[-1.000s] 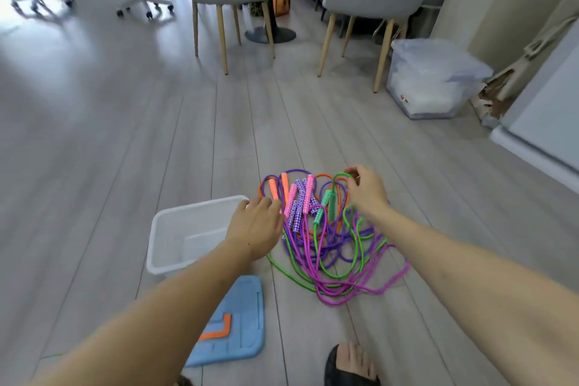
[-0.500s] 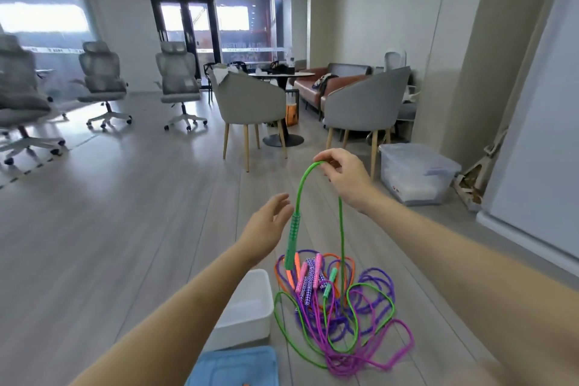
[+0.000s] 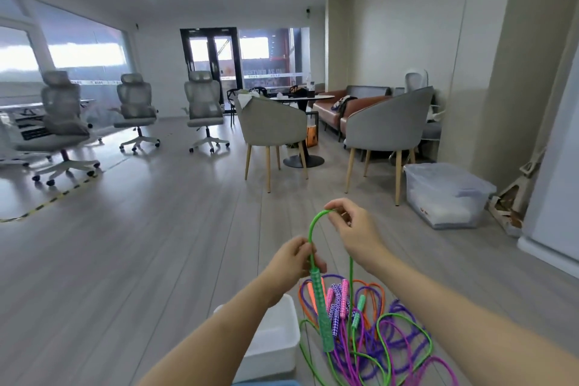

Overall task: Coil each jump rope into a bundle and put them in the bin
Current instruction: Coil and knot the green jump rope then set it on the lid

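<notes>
Two hands engaged: you hold one green jump rope lifted clear of the pile.
Left hand: your fingers are curled round the cord just above the green handle, which hangs straight down; this grip looks meant to anchor one end for coiling.
Right hand: your thumb and fingertips pinch the top of the cord's arch, held higher than the left; the far side of the cord drops from there down into the pile, so the lift separates this rope from the rest.
Second green handle: lies in the pile, not yet raised.
Rope pile: purple, pink, orange and green cords lie tangled on the floor, handles grouped together near its far side.
Bin: white, open-topped, on the floor just left of the pile, partly hidden by your left forearm; what shows of its inside holds no rope.
Progress, as judged: early; no bundle formed.
Risk, as judged: the trailing green cord runs through other loops and may drag them up.
</notes>
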Tool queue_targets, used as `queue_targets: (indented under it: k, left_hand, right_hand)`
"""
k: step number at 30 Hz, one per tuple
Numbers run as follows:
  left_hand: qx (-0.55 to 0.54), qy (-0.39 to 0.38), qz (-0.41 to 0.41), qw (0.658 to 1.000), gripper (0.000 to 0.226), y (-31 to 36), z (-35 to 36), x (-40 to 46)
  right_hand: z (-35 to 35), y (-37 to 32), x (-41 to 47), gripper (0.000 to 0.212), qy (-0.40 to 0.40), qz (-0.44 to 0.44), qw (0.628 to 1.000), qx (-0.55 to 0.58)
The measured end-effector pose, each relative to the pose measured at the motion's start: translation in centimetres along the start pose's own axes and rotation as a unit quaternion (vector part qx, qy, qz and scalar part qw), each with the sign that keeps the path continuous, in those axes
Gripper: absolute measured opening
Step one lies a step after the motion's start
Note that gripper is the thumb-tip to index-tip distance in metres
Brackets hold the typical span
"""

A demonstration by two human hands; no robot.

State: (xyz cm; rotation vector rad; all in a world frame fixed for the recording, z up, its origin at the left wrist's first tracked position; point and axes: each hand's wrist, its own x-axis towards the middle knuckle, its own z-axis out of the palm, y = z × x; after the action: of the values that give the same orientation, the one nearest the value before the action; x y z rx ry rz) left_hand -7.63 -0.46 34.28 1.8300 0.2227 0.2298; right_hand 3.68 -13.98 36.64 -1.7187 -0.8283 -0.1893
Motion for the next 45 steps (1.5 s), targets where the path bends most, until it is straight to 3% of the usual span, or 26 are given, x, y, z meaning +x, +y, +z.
queue_targets:
  k: [3, 5, 8, 15, 19, 24, 32, 36, 41, 45]
  left_hand:
    - [-0.137, 0.057, 0.024, 0.989, 0.023, 0.6, -1.1, 0.5]
    - [-0.194, 0.083, 0.039, 0.977, 0.024, 1.0, -1.9, 0.7]
    - [-0.214, 0.115, 0.034, 0.969, 0.026, 1.3, -2.8, 0.4]
    - [-0.229, 0.180, 0.011, 0.957, 0.028, 1.4, -4.4, 0.2]
    - [-0.212, 0.171, -0.006, 0.962, 0.026, 1.5, -2.8, 0.0]
    - [-0.217, 0.157, -0.002, 0.963, 0.024, 1.8, -1.7, 0.2]
    - [-0.192, 0.127, 0.011, 0.973, 0.023, 1.1, -1.2, 0.8]
    - [-0.206, 0.119, 0.006, 0.971, 0.026, 0.9, -1.1, 0.8]
    - [-0.222, 0.109, 0.009, 0.969, 0.026, 1.0, -1.2, 0.7]
    - [-0.234, 0.097, 0.009, 0.967, 0.024, 1.0, -1.1, 0.6]
  right_hand:
    - [0.0, 1.2, -0.4, 0.001, -0.004, 0.055, 0.998, 0.010]
    - [0.1, 2.1, -0.9, 0.009, -0.041, 0.082, 0.996, -0.002]
    - [0.3, 3.1, -1.4, 0.011, -0.068, 0.113, 0.991, -0.003]
    - [0.8, 2.6, -1.7, 0.019, 0.000, 0.153, 0.988, 0.015]
    - [2.1, 0.2, -1.5, 0.012, 0.068, 0.163, 0.981, 0.074]
    - [3.8, -2.2, -2.6, 0.011, 0.032, 0.118, 0.987, 0.104]
    - [4.1, -3.0, -3.0, 0.002, 0.031, 0.135, 0.977, 0.163]
    - [4.2, -3.2, -2.8, 0.019, 0.010, 0.159, 0.970, 0.185]
    - [4.2, -2.7, -2.7, 0.004, 0.033, 0.157, 0.970, 0.185]
    - [4.1, -2.5, -2.7, 0.016, 0.043, 0.175, 0.963, 0.198]
